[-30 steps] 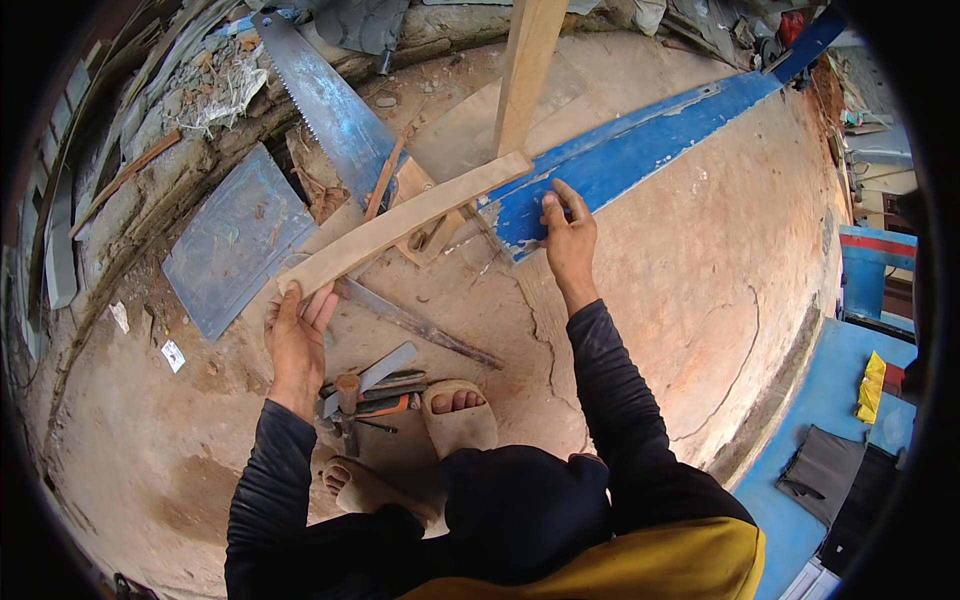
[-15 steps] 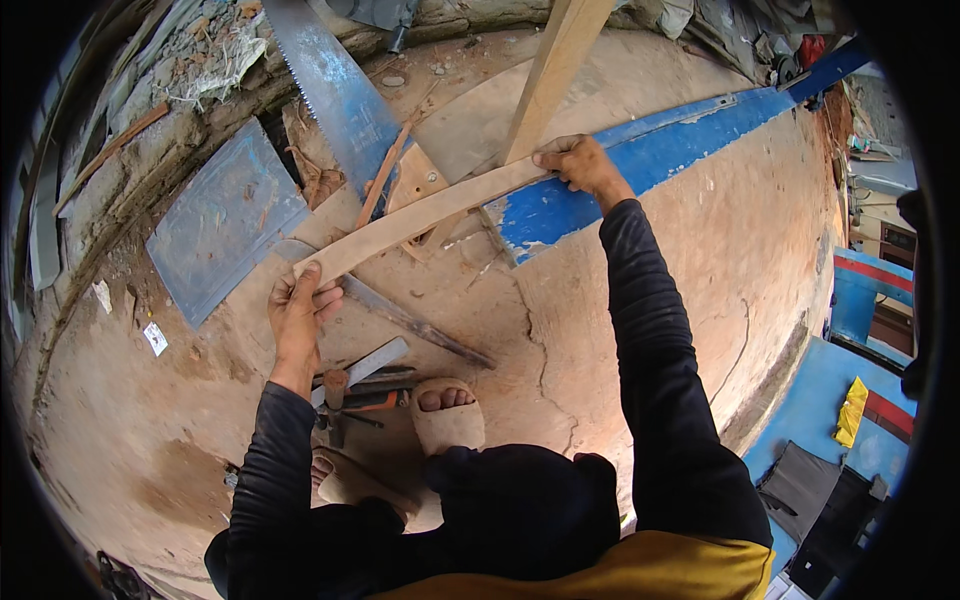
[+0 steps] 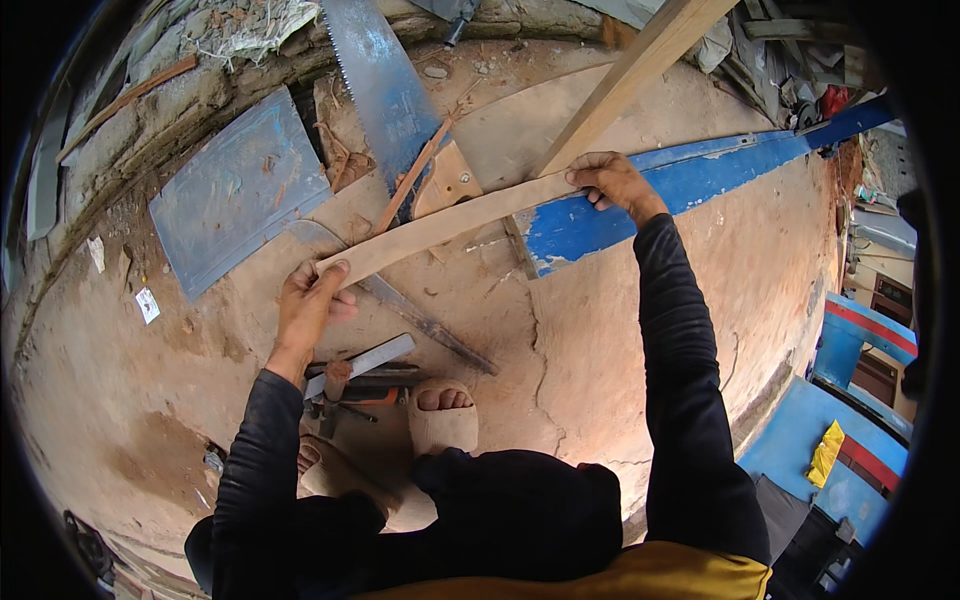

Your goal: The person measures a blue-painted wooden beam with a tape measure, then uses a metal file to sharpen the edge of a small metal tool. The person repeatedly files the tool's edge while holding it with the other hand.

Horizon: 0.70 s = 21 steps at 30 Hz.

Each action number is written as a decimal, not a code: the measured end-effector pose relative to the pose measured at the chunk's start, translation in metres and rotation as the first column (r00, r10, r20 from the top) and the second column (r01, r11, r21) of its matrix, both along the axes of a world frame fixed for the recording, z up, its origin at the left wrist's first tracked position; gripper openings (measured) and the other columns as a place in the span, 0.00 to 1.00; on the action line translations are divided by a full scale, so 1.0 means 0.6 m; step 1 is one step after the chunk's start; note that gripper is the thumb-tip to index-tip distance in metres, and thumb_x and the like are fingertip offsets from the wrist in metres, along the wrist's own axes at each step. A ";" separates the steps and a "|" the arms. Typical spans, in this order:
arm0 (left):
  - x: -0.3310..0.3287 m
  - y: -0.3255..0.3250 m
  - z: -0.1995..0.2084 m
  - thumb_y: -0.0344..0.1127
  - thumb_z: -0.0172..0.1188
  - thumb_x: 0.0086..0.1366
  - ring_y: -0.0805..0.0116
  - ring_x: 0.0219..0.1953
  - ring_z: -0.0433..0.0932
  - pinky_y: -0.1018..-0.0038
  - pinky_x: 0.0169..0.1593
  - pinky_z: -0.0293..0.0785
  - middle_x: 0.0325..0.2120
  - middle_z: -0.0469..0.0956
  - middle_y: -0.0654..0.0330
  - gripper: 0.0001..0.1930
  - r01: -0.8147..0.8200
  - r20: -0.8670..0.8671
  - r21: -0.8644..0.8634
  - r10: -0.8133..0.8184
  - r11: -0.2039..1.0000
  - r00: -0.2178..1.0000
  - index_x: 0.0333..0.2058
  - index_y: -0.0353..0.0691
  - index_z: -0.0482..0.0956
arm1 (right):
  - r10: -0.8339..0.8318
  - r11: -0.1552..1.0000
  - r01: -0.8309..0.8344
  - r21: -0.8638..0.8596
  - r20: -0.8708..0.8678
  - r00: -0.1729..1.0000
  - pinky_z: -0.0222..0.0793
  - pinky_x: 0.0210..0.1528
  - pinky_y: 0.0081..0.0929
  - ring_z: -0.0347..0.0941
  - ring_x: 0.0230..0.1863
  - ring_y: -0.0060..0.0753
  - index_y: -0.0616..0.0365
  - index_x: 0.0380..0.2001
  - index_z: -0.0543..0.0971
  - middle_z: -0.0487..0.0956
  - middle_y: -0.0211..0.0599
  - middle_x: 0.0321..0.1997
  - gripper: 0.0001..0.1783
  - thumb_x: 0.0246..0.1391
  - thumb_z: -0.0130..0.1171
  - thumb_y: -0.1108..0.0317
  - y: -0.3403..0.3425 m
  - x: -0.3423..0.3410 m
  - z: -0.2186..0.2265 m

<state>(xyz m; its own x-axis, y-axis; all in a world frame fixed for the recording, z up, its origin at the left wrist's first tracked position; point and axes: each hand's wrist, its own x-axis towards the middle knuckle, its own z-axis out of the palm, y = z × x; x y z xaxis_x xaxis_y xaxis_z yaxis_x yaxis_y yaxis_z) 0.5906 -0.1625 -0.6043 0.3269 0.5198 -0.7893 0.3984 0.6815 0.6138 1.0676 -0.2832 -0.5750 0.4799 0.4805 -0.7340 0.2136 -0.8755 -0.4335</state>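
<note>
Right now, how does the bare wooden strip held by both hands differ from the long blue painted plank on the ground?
The bare wooden strip is pale, unpainted and curved; the long blue painted plank is blue, with paint chipped at its near end. The left hand and right hand grip the strip's ends, while the plank lies on the floor. Both are long and narrow.

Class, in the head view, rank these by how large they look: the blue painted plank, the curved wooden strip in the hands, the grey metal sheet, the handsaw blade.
1. blue painted plank
2. curved wooden strip
3. grey metal sheet and handsaw blade: too alike, and fisheye bending makes ranking unsure.
</note>
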 end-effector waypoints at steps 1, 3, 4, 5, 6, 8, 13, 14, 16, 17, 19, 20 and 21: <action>0.001 0.011 0.002 0.50 0.68 0.69 0.69 0.29 0.85 0.73 0.36 0.83 0.31 0.85 0.57 0.22 0.114 -0.077 0.152 -0.103 0.982 0.992 0.47 0.35 0.79 | 0.019 1.000 -0.019 -0.007 -0.018 1.000 0.73 0.28 0.21 0.72 0.26 0.19 0.51 0.46 0.88 0.79 0.21 0.28 0.16 0.57 0.74 0.60 0.003 0.003 0.002; 0.010 0.042 0.007 0.50 0.68 0.69 0.66 0.34 0.85 0.71 0.41 0.82 0.34 0.86 0.55 0.25 0.375 -0.282 0.356 -0.285 0.856 0.916 0.50 0.32 0.79 | 0.051 0.999 -0.052 -0.017 -0.019 0.999 0.73 0.29 0.21 0.72 0.27 0.18 0.51 0.47 0.87 0.80 0.21 0.29 0.16 0.57 0.74 0.60 0.005 0.006 0.003; 0.022 0.056 0.008 0.50 0.68 0.69 0.65 0.36 0.85 0.71 0.44 0.81 0.36 0.86 0.54 0.26 0.324 -0.229 0.467 -0.242 0.823 0.943 0.51 0.31 0.79 | 0.054 0.998 -0.054 -0.016 -0.025 0.998 0.73 0.29 0.21 0.72 0.28 0.18 0.51 0.47 0.87 0.80 0.21 0.29 0.16 0.57 0.74 0.60 0.005 0.007 0.003; 0.039 0.071 0.008 0.50 0.69 0.68 0.64 0.39 0.85 0.70 0.46 0.80 0.38 0.86 0.53 0.27 0.277 -0.210 0.545 -0.191 0.792 0.959 0.52 0.30 0.79 | 0.061 0.998 -0.061 -0.004 -0.026 0.998 0.73 0.30 0.21 0.72 0.28 0.17 0.51 0.47 0.87 0.80 0.21 0.29 0.16 0.57 0.73 0.59 0.003 0.007 0.003; 0.061 0.084 0.005 0.50 0.69 0.68 0.63 0.42 0.84 0.69 0.49 0.79 0.40 0.87 0.52 0.28 0.220 -0.176 0.627 -0.139 0.748 0.975 0.53 0.28 0.79 | 0.070 0.998 -0.070 0.007 -0.031 0.997 0.74 0.30 0.21 0.72 0.28 0.17 0.51 0.47 0.87 0.80 0.21 0.30 0.16 0.57 0.73 0.59 0.002 0.006 0.002; 0.124 0.116 -0.009 0.51 0.69 0.68 0.63 0.46 0.83 0.68 0.52 0.78 0.44 0.86 0.51 0.28 0.150 -0.021 0.574 -0.169 0.805 0.985 0.54 0.30 0.80 | 0.055 0.998 -0.054 0.017 -0.015 0.998 0.74 0.30 0.21 0.72 0.28 0.17 0.51 0.48 0.87 0.80 0.21 0.30 0.17 0.57 0.73 0.59 -0.004 0.004 -0.001; 0.212 0.159 -0.044 0.47 0.66 0.71 0.72 0.39 0.79 0.71 0.45 0.75 0.36 0.83 0.63 0.15 0.013 0.161 0.241 -0.054 0.971 0.986 0.41 0.39 0.84 | 0.048 0.989 -0.048 0.139 0.002 0.999 0.72 0.29 0.21 0.70 0.28 0.17 0.52 0.50 0.87 0.80 0.21 0.30 0.18 0.58 0.74 0.59 -0.024 -0.006 -0.011; 0.213 0.160 -0.049 0.46 0.65 0.72 0.74 0.37 0.75 0.72 0.43 0.72 0.33 0.80 0.66 0.14 0.017 0.163 0.335 -0.075 0.942 0.984 0.38 0.40 0.83 | 0.045 0.984 -0.046 0.171 0.011 0.999 0.72 0.29 0.21 0.70 0.28 0.17 0.52 0.50 0.87 0.80 0.21 0.30 0.19 0.58 0.74 0.59 -0.029 -0.009 -0.012; 0.204 0.165 -0.055 0.44 0.64 0.73 0.78 0.32 0.69 0.74 0.38 0.67 0.27 0.74 0.71 0.13 0.056 0.097 0.495 -0.120 0.867 0.988 0.32 0.43 0.81 | 0.051 0.976 -0.059 0.211 0.042 0.998 0.71 0.28 0.21 0.70 0.28 0.17 0.53 0.50 0.87 0.80 0.22 0.30 0.19 0.58 0.74 0.58 -0.039 -0.016 -0.013; 0.195 0.170 -0.055 0.44 0.64 0.73 0.78 0.31 0.66 0.74 0.37 0.65 0.25 0.72 0.72 0.13 -0.007 0.129 0.548 -0.076 0.837 0.989 0.31 0.43 0.80 | 0.063 0.972 -0.076 0.221 0.066 0.996 0.70 0.28 0.21 0.70 0.28 0.18 0.53 0.49 0.87 0.81 0.22 0.30 0.19 0.58 0.74 0.58 -0.043 -0.019 -0.013; 0.172 0.184 -0.051 0.42 0.64 0.73 0.79 0.30 0.62 0.75 0.36 0.61 0.23 0.67 0.73 0.14 -0.088 0.156 0.637 -0.016 0.766 0.988 0.29 0.44 0.78 | 0.060 0.972 -0.081 0.222 0.100 0.993 0.70 0.28 0.20 0.70 0.28 0.18 0.54 0.50 0.87 0.81 0.23 0.30 0.19 0.58 0.73 0.57 -0.045 -0.025 -0.013; 0.156 0.198 -0.046 0.42 0.63 0.74 0.79 0.30 0.62 0.75 0.36 0.61 0.23 0.67 0.73 0.14 -0.064 0.122 0.640 -0.019 0.765 0.992 0.29 0.43 0.78 | 0.050 0.975 -0.073 0.211 0.112 0.992 0.71 0.29 0.20 0.71 0.28 0.18 0.54 0.50 0.87 0.81 0.23 0.31 0.19 0.59 0.72 0.57 -0.044 -0.026 -0.014; 0.137 0.221 -0.038 0.42 0.62 0.74 0.79 0.30 0.62 0.76 0.36 0.61 0.23 0.68 0.74 0.14 -0.038 0.107 0.675 -0.047 0.737 0.993 0.29 0.43 0.78 | 0.041 0.977 -0.067 0.204 0.128 0.991 0.71 0.29 0.20 0.71 0.28 0.17 0.54 0.50 0.87 0.81 0.23 0.32 0.19 0.59 0.71 0.57 -0.040 -0.026 -0.014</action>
